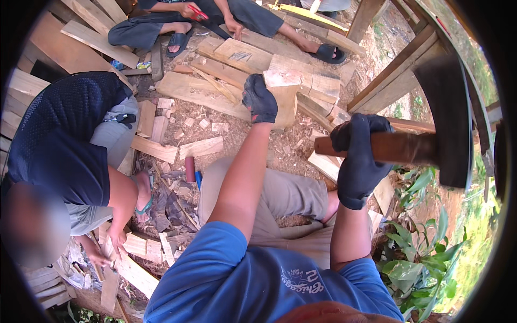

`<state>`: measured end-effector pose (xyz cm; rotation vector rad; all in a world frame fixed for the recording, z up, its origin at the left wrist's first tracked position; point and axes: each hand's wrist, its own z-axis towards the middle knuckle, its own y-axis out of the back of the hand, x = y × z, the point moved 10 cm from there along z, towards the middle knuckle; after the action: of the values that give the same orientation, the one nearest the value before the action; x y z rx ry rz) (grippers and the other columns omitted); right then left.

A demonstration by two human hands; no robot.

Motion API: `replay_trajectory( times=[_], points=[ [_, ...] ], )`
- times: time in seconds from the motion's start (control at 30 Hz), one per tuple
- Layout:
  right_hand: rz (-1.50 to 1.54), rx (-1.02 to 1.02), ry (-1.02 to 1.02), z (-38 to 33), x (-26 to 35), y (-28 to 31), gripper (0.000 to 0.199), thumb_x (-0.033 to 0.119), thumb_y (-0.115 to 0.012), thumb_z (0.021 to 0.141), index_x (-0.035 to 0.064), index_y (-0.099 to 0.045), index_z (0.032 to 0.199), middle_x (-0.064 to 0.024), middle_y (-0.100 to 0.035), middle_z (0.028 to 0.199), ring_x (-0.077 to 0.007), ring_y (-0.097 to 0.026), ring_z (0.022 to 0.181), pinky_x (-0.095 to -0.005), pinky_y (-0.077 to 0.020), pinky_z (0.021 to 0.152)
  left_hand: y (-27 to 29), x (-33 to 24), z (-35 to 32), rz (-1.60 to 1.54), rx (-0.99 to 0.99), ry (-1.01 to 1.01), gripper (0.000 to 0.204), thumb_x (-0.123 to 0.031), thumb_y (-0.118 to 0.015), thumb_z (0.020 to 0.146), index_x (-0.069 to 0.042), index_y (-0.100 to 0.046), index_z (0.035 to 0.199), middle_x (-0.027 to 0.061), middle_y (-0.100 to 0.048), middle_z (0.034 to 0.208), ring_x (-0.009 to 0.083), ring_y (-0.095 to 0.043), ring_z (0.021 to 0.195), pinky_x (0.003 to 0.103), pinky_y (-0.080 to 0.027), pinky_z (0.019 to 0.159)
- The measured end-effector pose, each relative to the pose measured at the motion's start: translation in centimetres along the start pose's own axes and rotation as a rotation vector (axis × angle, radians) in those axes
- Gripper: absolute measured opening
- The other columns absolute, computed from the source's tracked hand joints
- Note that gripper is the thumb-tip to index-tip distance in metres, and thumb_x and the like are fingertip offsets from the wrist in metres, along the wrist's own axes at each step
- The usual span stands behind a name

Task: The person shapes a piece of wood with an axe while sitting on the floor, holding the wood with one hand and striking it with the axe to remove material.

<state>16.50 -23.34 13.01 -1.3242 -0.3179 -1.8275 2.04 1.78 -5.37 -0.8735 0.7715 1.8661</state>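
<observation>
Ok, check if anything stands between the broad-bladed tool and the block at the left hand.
Nothing shows between the tool in the right hand and the wood block; the left hand is at the block's left edge.

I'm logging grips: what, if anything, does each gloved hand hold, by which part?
The right hand holds a hatchet by its wooden handle; whether the left hand grips the wood block cannot be told.

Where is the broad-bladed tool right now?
Head view, right side: the broad-bladed tool is held in the gloved right hand, pictured above the leafy plants.
</observation>
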Motion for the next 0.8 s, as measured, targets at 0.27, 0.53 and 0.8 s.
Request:
replay_trajectory(
  times=[0.27,0.53,0.8],
  points=[
    [-0.740,0.246,-0.483,-1.7,-16.2,1.6,0.032,0.030,-0.071,0.095,-0.0001,-0.069,0.082,-0.0179,-0.069,0.072,-0.0311,-0.070,0.065,-0.0433,-0.0531,0.063,-0.6,-0.4,0.8,0.047,-0.085,-0.137,0.038,-0.028,-0.045,0.105,-0.001,-0.070,0.098,0.0251,-0.071,0.105,0.0475,-0.066,0.102,0.055,-0.049,0.089],
    [0.113,0.005,0.128,1.0,3.0,0.2,0.011,0.008,-0.075,0.098,0.0020,-0.066,0.099,-0.0032,-0.064,0.071,-0.0123,-0.062,0.060,-0.0280,-0.0488,0.056,-0.2,0.5,0.1,-0.033,0.029,0.031,0.038,-0.029,-0.044,0.106,-0.002,-0.070,0.099,0.0254,-0.070,0.104,0.0490,-0.065,0.102,0.055,-0.049,0.087],
    [-0.602,0.188,-0.666,-2.0,-18.2,2.4,0.026,0.023,-0.081,0.093,0.0022,-0.069,0.083,-0.0032,-0.063,0.065,-0.0145,-0.061,0.052,-0.0333,-0.0497,0.051,-1.2,-0.2,-0.5,0.059,0.052,-0.077,0.020,-0.004,-0.055,0.092,-0.002,-0.071,0.102,0.0196,-0.072,0.104,0.0431,-0.069,0.102,0.052,-0.053,0.087]
  ],
)
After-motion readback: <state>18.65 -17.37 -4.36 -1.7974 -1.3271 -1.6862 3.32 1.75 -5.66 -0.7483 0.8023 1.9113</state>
